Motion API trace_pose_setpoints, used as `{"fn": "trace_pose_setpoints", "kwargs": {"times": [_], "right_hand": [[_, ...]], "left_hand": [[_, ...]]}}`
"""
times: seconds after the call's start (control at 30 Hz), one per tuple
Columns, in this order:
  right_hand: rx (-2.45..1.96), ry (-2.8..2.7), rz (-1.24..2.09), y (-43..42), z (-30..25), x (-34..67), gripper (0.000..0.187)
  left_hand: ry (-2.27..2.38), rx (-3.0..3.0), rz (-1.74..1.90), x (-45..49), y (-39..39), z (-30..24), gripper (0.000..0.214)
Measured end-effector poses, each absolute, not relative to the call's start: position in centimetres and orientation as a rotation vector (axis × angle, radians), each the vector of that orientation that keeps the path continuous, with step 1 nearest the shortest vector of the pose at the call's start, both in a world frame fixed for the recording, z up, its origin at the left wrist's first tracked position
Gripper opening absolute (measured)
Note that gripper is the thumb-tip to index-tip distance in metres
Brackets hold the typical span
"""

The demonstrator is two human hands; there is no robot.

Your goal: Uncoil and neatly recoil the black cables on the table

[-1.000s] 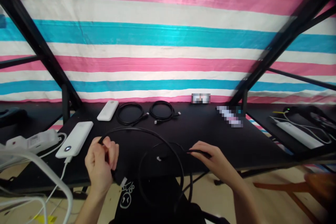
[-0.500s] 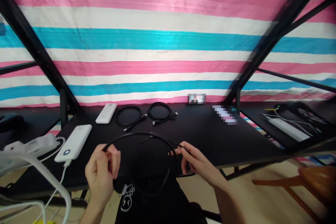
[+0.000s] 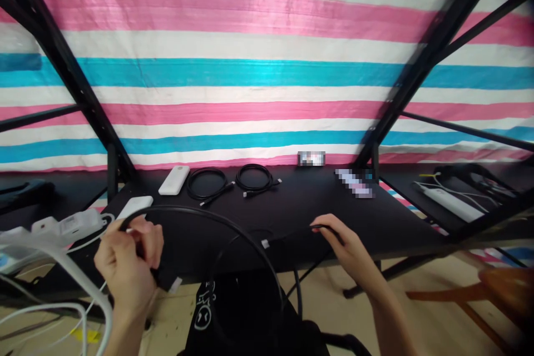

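My head view is filled across the upper half by a striped sheet [image 3: 258,72] in pink, white and blue. Below it I see the black table [image 3: 317,206], with slanting black bars [image 3: 423,69] rising at both sides. A wooden seat [image 3: 503,292], cut off by the right edge, stands beyond the table's near side. Down in front is a dark lap [image 3: 250,317] with a white print.

My left hand [image 3: 129,250] is closed round a black cable [image 3: 167,208], which arches up and over to the right, then hangs in a loop above the lap and the table's near edge. My right hand [image 3: 334,236] pinches a strand of it between thumb and fingers, well apart from the left.

At far left I have a white power strip [image 3: 79,223]. Two white power banks lie on the table: the rear one [image 3: 174,180] in full view, the near one [image 3: 136,204] partly hidden by my left hand. Beside the rear one sit two black coils [image 3: 255,189]. A pale plug [image 3: 176,285] shows just below my left hand.
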State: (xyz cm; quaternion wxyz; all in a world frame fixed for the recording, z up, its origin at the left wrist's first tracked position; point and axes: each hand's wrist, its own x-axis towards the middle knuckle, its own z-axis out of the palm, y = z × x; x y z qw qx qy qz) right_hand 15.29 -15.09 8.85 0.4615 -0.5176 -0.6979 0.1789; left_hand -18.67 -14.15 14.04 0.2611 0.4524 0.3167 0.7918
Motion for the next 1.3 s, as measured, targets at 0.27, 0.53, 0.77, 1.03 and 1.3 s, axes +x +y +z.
{"fn": "trace_pose_setpoints", "kwargs": {"times": [0.27, 0.53, 0.77, 1.03, 1.3], "right_hand": [[-1.183, -1.744, 0.304, -16.9, 10.3, 18.6, 0.042], [-1.110, -1.837, 0.173, -16.7, 9.8, 16.4, 0.033], [-1.112, -2.038, 0.155, -17.4, 10.2, 9.7, 0.042], [-0.941, -1.997, -0.063, -16.4, 12.3, 8.0, 0.036], [-1.201, -1.876, -0.105, -15.8, 18.2, 7.2, 0.042]], "left_hand": [[0.765, 1.131, 2.208, -18.4, -14.5, 17.2, 0.037], [0.618, 1.220, 2.092, -17.6, -15.6, 18.1, 0.041], [0.542, 1.151, 2.043, -14.9, -15.6, 19.0, 0.040], [0.805, 1.170, 1.850, -15.7, -14.2, 17.1, 0.041], [1.077, 1.257, 1.307, -16.0, -11.8, 12.0, 0.046]]}}
